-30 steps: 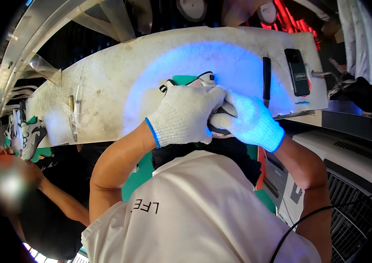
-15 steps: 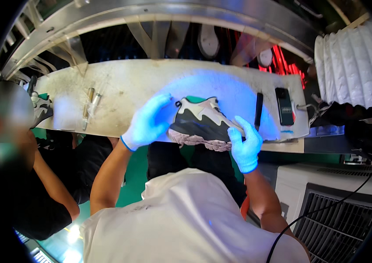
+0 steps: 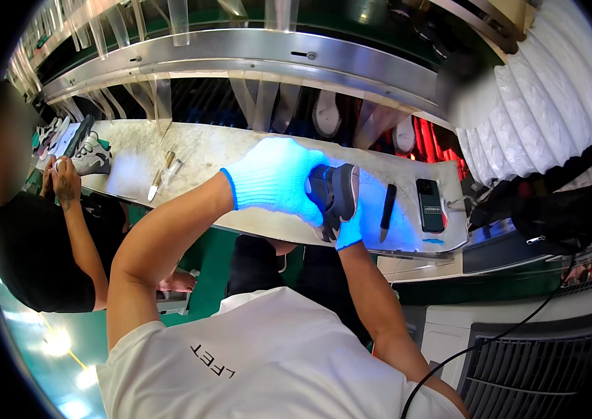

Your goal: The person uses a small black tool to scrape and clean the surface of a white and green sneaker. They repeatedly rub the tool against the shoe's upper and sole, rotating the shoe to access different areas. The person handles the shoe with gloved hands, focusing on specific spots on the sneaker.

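Note:
A dark grey and black sports shoe [image 3: 343, 194] is held up over the near edge of the workbench, turned end-on with its sole side facing right. My left hand [image 3: 278, 174], in a white knit glove lit blue, is closed over the shoe's left side. My right hand [image 3: 350, 229], gloved the same way, holds the shoe from below and behind. Most of its fingers are hidden by the shoe.
On the pale workbench [image 3: 205, 150], a black pen-like tool [image 3: 387, 209] and a black phone-like device [image 3: 430, 204] lie to the right. Two slim tools [image 3: 162, 174] lie left. Beyond runs a metal rail [image 3: 254, 52]. A co-worker [image 3: 41, 244] sits left, near other shoes [image 3: 92, 155]. A white ribbed duct [image 3: 547, 91] hangs right.
The shoe has turned from lying lengthwise between my hands to end-on and shifted right. My left hand has moved right and closed on it. The view has shifted too.

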Available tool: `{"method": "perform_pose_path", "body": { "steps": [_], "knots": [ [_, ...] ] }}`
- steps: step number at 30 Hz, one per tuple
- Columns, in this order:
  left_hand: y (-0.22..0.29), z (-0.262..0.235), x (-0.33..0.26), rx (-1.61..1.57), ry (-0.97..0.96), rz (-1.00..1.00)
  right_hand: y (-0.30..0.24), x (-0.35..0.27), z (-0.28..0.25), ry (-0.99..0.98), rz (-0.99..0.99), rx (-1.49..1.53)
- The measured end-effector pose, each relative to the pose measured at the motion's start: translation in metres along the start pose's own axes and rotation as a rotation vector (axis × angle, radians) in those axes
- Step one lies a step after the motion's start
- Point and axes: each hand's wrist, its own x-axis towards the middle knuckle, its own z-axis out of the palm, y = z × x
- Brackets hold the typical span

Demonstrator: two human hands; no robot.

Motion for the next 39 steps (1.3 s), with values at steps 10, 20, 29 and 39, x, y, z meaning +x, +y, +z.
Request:
{"method": "perform_pose_path", "body": {
  "steps": [10, 20, 29, 39],
  "knots": [
    [0.024, 0.001, 0.014, 0.055, -0.002, -0.063, -0.145, -0.069, 0.025, -0.326, -0.459, -0.211],
    [0.020, 0.007, 0.013, 0.074, 0.037, 0.010, -0.149, -0.068, 0.017, -0.226, -0.525, -0.188],
    [0.003, 0.085, 0.003, -0.347, 0.818, -0.047, -0.161, -0.037, 0.033, 0.247, -0.417, -0.286],
    [0.033, 0.210, -0.035, -1.324, 0.737, -0.229, -0.144, -0.150, 0.064, 0.139, -0.678, -0.644]
  ]
}}
